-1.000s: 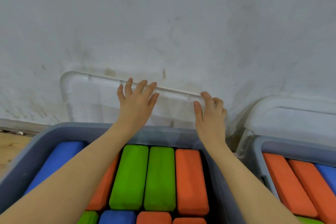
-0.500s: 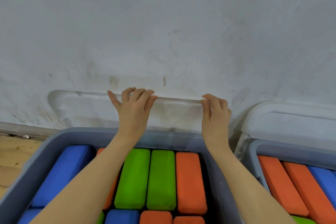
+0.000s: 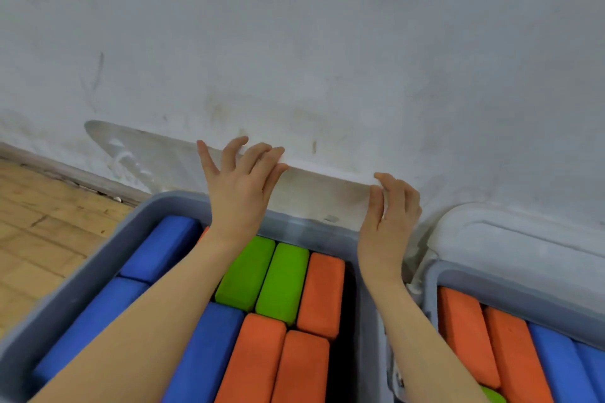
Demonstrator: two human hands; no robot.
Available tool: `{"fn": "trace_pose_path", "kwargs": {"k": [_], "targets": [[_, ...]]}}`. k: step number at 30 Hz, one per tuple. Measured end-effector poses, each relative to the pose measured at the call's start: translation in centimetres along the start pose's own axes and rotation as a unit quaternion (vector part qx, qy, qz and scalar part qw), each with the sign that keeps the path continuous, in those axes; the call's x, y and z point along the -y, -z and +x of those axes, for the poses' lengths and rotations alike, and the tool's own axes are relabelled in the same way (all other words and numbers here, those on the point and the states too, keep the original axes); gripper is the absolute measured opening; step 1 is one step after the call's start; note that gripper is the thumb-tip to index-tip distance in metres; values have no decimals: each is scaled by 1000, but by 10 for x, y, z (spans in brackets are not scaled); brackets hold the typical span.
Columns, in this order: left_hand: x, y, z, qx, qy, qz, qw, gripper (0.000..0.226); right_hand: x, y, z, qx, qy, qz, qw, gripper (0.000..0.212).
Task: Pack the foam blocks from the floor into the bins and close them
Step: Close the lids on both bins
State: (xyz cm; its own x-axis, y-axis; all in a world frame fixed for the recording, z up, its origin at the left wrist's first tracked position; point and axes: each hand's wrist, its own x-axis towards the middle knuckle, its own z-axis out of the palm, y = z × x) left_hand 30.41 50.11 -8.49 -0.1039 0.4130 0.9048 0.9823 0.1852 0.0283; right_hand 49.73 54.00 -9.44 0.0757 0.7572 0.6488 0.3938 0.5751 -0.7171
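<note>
1. Two bare forearms come in from the lower edge of the view, with no sleeves, cuffs or gloves on any part that shows.
2. The left hand is slender, with long tapering fingers and short, plain nails.
3. The right hand is of the same slim build; its knuckles show as small ridges.
4. No rings, watch, bracelet or wrist strap show on either hand or wrist.
5. The forearms are smooth and unmarked; they widen toward the camera.

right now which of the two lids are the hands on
The clear lid behind the left bin, propped against the wall: left hand and right hand grip its top edge. The right bin's lid is untouched.
</note>
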Motion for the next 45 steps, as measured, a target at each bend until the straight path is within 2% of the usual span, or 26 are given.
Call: {"fn": "trace_pose_path", "kwargs": {"k": [3,6,10,15,20,23,26,29,33,37,42,45], "targets": [[3,30,9,-11,-8,16,1000,27,28,14,-2,7,16,-9,1000,39],[10,53,10,-20,-24,9,999,24,49,20,-8,-17,48,-46,998,33],[20,80,-1,-9,-78,-21,997,30,65,33,-27,-18,88,-89,992,25],[33,114,-29,43,-142,-47,988,41,80,59,-64,52,133,-184,973,41],[48,131,-63,65,-203,-52,976,37,90,83,-114,158,49,-140,976,48],[52,137,-86,80,-216,-94,969,23,89,94,-137,202,16,-174,964,52],[50,142,-117,128,-206,-137,960,28,83,97,-163,226,43,-258,938,52],[45,150,-153,177,-190,-156,953,37,76,97,-195,249,21,-297,922,53],[38,162,-186,238,-151,-184,942,43,62,102,-227,259,-21,-275,926,52],[31,173,-211,308,-77,-242,917,44,50,104,-252,261,-48,-231,936,48],[28,187,-230,350,-4,-308,885,43,41,114,-264,277,-62,-200,938,41],[25,192,-227,359,21,-319,877,44,43,118,-262,288,-77,-198,934,40]]}}
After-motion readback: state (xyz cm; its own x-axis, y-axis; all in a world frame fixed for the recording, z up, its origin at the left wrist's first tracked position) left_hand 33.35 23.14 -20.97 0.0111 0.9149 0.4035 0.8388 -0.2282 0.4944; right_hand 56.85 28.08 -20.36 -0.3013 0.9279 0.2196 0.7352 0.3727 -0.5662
